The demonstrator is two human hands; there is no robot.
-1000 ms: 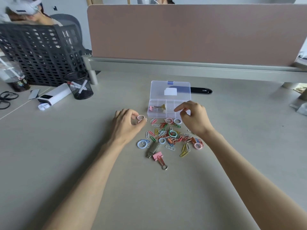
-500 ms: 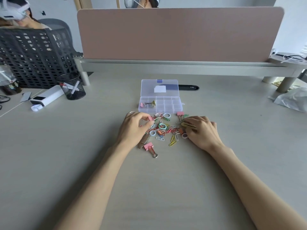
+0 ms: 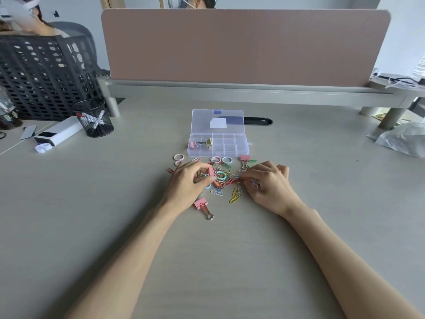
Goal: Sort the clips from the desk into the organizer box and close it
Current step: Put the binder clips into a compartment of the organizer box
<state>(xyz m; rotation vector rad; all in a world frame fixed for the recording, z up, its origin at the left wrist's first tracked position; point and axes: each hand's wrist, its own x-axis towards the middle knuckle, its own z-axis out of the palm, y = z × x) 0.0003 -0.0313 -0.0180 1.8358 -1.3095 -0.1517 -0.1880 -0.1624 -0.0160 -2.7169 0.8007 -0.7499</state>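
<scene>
A clear organizer box (image 3: 230,150) lies open on the desk, lid (image 3: 217,120) tilted back, with binder clips (image 3: 202,143) in its left compartment. In front of it spreads a pile of coloured paper clips and rings (image 3: 224,178). My left hand (image 3: 190,183) rests at the pile's left and pinches a small pink binder clip (image 3: 212,172). My right hand (image 3: 268,185) lies on the pile's right side, fingers curled over some paper clips (image 3: 236,180). Another pink binder clip (image 3: 203,207) lies near my left wrist, and one (image 3: 245,158) sits by the box.
A black mesh pen cup (image 3: 95,119) and a white device (image 3: 58,134) stand at the left. A pink divider panel (image 3: 243,44) runs across the back. Crumpled plastic (image 3: 402,140) lies at the far right. A person sits behind a black mesh chair (image 3: 46,74).
My left hand let go of the pink ring, which now lies left of the box, and took a pink binder clip. My right hand dropped from the box onto the pile.
</scene>
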